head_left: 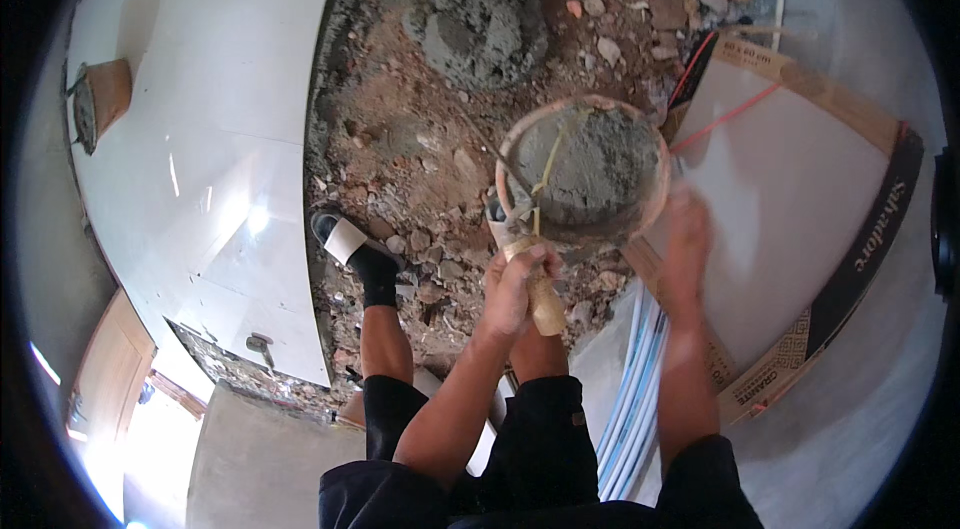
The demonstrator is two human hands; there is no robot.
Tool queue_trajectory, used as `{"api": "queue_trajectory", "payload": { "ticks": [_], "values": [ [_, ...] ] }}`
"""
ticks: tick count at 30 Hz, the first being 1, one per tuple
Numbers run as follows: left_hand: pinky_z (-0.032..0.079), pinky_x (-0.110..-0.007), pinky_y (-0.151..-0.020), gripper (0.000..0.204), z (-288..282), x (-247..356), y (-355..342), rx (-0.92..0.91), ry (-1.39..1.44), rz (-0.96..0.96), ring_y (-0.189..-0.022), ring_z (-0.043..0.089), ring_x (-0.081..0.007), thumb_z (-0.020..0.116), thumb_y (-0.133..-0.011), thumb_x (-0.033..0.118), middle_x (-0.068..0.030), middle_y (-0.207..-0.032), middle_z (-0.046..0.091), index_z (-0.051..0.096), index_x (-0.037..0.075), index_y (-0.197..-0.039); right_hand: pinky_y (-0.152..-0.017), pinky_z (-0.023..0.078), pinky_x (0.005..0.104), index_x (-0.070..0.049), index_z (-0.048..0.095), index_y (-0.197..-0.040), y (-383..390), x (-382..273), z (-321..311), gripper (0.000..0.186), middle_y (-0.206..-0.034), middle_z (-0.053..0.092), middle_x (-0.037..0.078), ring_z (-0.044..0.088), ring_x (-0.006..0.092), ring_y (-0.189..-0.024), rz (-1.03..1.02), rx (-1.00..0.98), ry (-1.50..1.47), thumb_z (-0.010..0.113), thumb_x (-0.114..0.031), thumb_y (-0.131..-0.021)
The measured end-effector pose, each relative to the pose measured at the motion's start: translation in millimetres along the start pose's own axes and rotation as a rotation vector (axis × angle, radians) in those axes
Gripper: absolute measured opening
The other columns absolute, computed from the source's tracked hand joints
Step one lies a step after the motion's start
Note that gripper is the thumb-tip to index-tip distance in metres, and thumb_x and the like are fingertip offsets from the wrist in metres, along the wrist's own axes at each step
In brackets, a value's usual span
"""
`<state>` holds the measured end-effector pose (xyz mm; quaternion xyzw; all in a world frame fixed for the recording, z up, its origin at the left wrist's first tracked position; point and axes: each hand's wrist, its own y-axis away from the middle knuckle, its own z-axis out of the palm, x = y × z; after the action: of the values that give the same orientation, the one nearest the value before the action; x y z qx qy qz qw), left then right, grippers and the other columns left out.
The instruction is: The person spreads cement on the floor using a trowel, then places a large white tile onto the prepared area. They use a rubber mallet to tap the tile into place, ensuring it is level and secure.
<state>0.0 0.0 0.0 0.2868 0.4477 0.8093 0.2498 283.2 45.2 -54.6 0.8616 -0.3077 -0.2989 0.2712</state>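
My left hand (515, 287) is closed round the light wooden handle (545, 305) of a trowel. The trowel's mortar-smeared metal neck (519, 219) points up to the near left rim of a round bucket (662, 191). Its blade is hard to tell from the grey wet mortar (603, 164) inside that bucket. A thin yellow strip (551, 161) runs across the mortar's left side. To the right of the bucket, my right hand (687, 239) is smeared by motion over the edge of the stacked tiles; its fingers cannot be made out.
A mortar heap (485, 19) lies on rubble-strewn ground (400, 144) beyond the bucket. Large pale tiles (790, 189) in torn cardboard stand at right, near coiled pale-blue pipes (633, 389). At left are smooth white tiles (225, 59) with a second bucket (110, 94) on them.
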Motion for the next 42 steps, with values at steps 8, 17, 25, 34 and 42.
{"api": "queue_trajectory", "payload": {
  "ticks": [8, 17, 25, 34, 42],
  "values": [
    [0.036, -0.029, -0.064, 0.026, 17.3, 5.9, 24.2, 0.064, 0.015, 0.037, -0.070, 0.040, -0.0164, 0.058, -0.079, 0.031, -0.0079, -0.082, 0.050, 0.047, 0.008, -0.081, -0.095, 0.040, 0.0393, 0.000, 0.052, -0.124, -26.4, 2.7, 14.7, 0.068, -0.120, 0.057, 0.022, 0.055, 0.0311, -0.110, 0.273, 0.011, -0.226, 0.048, -0.058, -0.089],
    [0.040, -0.029, -0.074, 0.023, 14.9, 40.1, 48.6, 0.296, -0.161, 0.064, -0.078, 0.049, -0.0181, 0.053, -0.083, 0.031, -0.0087, -0.084, 0.054, 0.048, 0.009, -0.080, -0.069, 0.045, 0.0462, 0.004, 0.059, -0.103, 2.3, -42.4, 37.0, 0.070, -0.078, 0.060, 0.018, 0.060, 0.0299, -0.078, 0.272, -0.087, -0.151, 0.049, -0.063, -0.086],
    [0.040, -0.031, -0.070, 0.024, 64.7, 28.8, 35.2, 0.110, -0.061, 0.072, -0.075, 0.048, -0.0180, 0.053, -0.083, 0.030, -0.0077, -0.082, 0.054, 0.051, 0.006, -0.082, -0.093, 0.040, 0.0451, 0.005, 0.052, -0.125, -1.6, -56.5, 47.8, 0.081, -0.122, 0.053, 0.028, 0.050, 0.0374, -0.115, 0.405, 0.183, -0.344, 0.049, -0.065, -0.085],
    [0.041, -0.028, -0.073, 0.027, 82.2, 66.1, 13.8, -0.008, 0.033, -0.200, -0.076, 0.049, -0.0160, 0.056, -0.084, 0.025, -0.0079, -0.085, 0.058, 0.060, 0.000, -0.093, -0.086, 0.041, 0.0406, 0.006, 0.058, -0.113, 4.2, -60.7, 36.3, 0.071, -0.107, 0.060, 0.020, 0.055, 0.0306, -0.100, 0.423, 0.278, -0.332, 0.042, -0.059, -0.089],
    [0.048, -0.032, -0.067, 0.019, 65.0, 102.7, -47.5, -0.247, -0.201, -0.081, -0.073, 0.055, -0.0146, 0.059, -0.083, 0.020, -0.0066, -0.089, 0.063, 0.065, 0.002, -0.087, -0.079, 0.041, 0.0391, 0.007, 0.060, -0.097, 46.9, -163.3, 5.5, 0.060, -0.092, 0.061, 0.013, 0.054, 0.0275, -0.084, 0.274, 0.584, -0.543, 0.040, -0.049, -0.093]
  ]
}}
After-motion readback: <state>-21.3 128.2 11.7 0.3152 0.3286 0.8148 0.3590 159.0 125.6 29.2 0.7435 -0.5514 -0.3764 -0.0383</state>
